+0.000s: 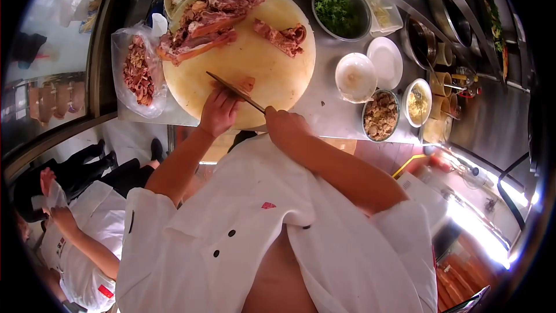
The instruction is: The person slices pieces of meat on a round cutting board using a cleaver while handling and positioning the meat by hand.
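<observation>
Smooth grey metal makes up the table point(325, 124), which bears a thick, round, pale board point(249, 66). Fingers wrapped closed, the right hand point(288, 127) has its grip around the end of a narrow knife point(236, 87), lying slantwise over the board's near part. Curled by the blade is the left hand point(220, 109) (whether its grip pinches anything, I cannot tell). Just beyond the blade sits a small, reddish meat piece point(248, 83); farther back, a ragged, marbled slab point(223, 3) overhangs the rim.
</observation>
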Action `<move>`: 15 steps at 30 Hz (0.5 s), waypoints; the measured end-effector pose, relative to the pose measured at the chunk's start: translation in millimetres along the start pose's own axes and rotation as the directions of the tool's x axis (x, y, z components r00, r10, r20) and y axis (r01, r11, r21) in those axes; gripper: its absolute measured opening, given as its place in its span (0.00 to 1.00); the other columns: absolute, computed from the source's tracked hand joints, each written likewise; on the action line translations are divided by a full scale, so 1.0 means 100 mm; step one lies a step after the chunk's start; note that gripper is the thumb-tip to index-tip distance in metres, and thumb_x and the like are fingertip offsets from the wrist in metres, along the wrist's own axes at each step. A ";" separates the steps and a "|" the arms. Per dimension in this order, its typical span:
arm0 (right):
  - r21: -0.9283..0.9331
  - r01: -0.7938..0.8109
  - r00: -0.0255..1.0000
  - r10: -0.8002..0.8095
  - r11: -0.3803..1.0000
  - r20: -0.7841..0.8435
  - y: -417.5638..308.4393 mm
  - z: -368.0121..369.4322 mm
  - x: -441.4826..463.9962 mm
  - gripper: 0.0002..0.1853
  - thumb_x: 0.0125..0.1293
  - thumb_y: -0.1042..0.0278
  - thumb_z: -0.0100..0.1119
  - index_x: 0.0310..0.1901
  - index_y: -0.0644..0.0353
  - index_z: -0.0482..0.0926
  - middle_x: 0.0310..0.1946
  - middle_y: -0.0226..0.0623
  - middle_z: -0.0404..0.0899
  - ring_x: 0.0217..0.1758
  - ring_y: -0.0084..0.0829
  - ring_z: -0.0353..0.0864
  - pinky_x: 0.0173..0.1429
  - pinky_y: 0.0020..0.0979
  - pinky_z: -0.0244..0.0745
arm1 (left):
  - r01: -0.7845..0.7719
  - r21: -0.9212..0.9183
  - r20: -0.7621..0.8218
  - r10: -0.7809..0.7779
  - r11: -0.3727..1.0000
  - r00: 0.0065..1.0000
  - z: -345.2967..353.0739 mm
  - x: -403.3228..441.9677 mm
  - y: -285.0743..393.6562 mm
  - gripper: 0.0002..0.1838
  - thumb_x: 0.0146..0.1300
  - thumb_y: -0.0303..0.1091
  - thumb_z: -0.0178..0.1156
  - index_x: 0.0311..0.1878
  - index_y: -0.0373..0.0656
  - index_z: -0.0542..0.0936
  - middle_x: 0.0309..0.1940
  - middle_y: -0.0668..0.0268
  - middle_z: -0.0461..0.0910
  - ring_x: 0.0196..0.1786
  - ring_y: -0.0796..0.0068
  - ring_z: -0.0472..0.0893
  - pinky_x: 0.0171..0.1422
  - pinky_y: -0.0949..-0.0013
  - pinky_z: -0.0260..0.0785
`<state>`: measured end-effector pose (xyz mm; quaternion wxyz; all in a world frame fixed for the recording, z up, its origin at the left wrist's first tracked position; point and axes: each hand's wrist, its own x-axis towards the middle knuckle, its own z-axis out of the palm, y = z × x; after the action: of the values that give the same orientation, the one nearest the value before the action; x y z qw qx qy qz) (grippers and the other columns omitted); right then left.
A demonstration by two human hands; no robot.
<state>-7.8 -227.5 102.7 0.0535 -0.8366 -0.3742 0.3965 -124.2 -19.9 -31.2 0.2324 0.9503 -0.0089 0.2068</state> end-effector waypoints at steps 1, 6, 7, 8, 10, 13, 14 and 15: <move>-0.003 0.003 1.000 -0.003 1.000 -0.009 0.00 0.03 0.08 0.10 0.73 0.73 0.54 0.53 0.63 0.73 0.40 0.52 0.88 0.44 0.53 0.91 0.46 0.49 0.86 | -0.008 0.004 -0.008 0.008 1.000 1.000 -0.02 0.03 -0.01 0.11 0.66 0.29 0.68 0.50 0.40 0.87 0.54 0.56 0.85 0.62 0.47 0.81 0.69 0.50 0.76; -0.031 0.073 0.993 -0.075 0.997 -0.094 -0.10 0.11 0.40 0.13 0.72 0.72 0.55 0.57 0.62 0.73 0.40 0.52 0.89 0.43 0.51 0.92 0.45 0.47 0.88 | -0.005 -0.044 -0.011 0.004 0.999 1.000 0.01 0.01 -0.03 0.10 0.65 0.28 0.67 0.49 0.41 0.86 0.52 0.56 0.84 0.58 0.46 0.81 0.66 0.49 0.76; -0.058 0.080 0.992 -0.086 0.995 -0.095 -0.12 0.12 0.49 0.14 0.73 0.72 0.55 0.58 0.62 0.73 0.40 0.51 0.89 0.43 0.51 0.92 0.45 0.47 0.88 | -0.001 -0.057 0.009 0.002 0.998 1.000 0.01 0.01 -0.04 0.10 0.65 0.28 0.67 0.49 0.41 0.86 0.51 0.56 0.84 0.58 0.46 0.81 0.65 0.49 0.76; -0.084 0.089 0.991 -0.097 0.992 -0.096 -0.15 0.14 0.59 0.15 0.73 0.72 0.55 0.59 0.63 0.73 0.40 0.51 0.89 0.43 0.51 0.92 0.45 0.47 0.88 | 0.003 -0.068 0.029 -0.001 0.998 1.000 0.00 0.00 -0.04 0.10 0.65 0.28 0.67 0.49 0.41 0.85 0.51 0.56 0.84 0.57 0.46 0.81 0.65 0.48 0.76; -0.087 0.100 0.989 -0.108 0.991 -0.102 -0.17 0.13 0.69 0.14 0.73 0.71 0.55 0.57 0.63 0.73 0.40 0.50 0.89 0.43 0.51 0.92 0.46 0.48 0.87 | 0.033 -0.089 0.018 -0.031 0.995 0.999 -0.01 0.00 0.01 0.11 0.64 0.28 0.67 0.50 0.42 0.85 0.50 0.57 0.84 0.56 0.47 0.81 0.63 0.48 0.76; -0.075 0.099 0.986 -0.108 0.992 -0.128 -0.09 0.04 0.68 0.09 0.74 0.70 0.55 0.51 0.64 0.74 0.38 0.48 0.89 0.43 0.52 0.92 0.46 0.50 0.86 | 0.004 -0.077 0.028 -0.002 0.997 1.000 -0.08 0.04 0.03 0.13 0.62 0.27 0.68 0.50 0.42 0.84 0.51 0.58 0.84 0.56 0.49 0.81 0.62 0.49 0.76; -0.101 0.096 0.984 -0.109 0.990 -0.138 -0.04 0.03 0.61 0.09 0.75 0.69 0.54 0.51 0.63 0.74 0.38 0.48 0.88 0.42 0.52 0.92 0.46 0.50 0.86 | -0.013 -0.067 0.036 0.015 0.998 0.999 -0.10 0.04 0.01 0.14 0.61 0.27 0.68 0.51 0.43 0.84 0.51 0.59 0.84 0.57 0.49 0.81 0.62 0.49 0.76; -0.125 0.093 0.984 -0.110 0.988 -0.140 -0.01 0.03 0.52 0.08 0.76 0.69 0.54 0.51 0.63 0.74 0.37 0.48 0.88 0.42 0.52 0.91 0.46 0.50 0.86 | -0.030 -0.035 0.014 0.031 0.999 0.999 -0.12 0.04 0.01 0.15 0.60 0.26 0.68 0.51 0.42 0.84 0.51 0.58 0.84 0.57 0.50 0.81 0.62 0.49 0.76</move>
<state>10.9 -192.4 68.5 0.0517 -0.8449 -0.4343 0.3080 -125.4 -14.9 -20.2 0.2456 0.9474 -0.0286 0.2033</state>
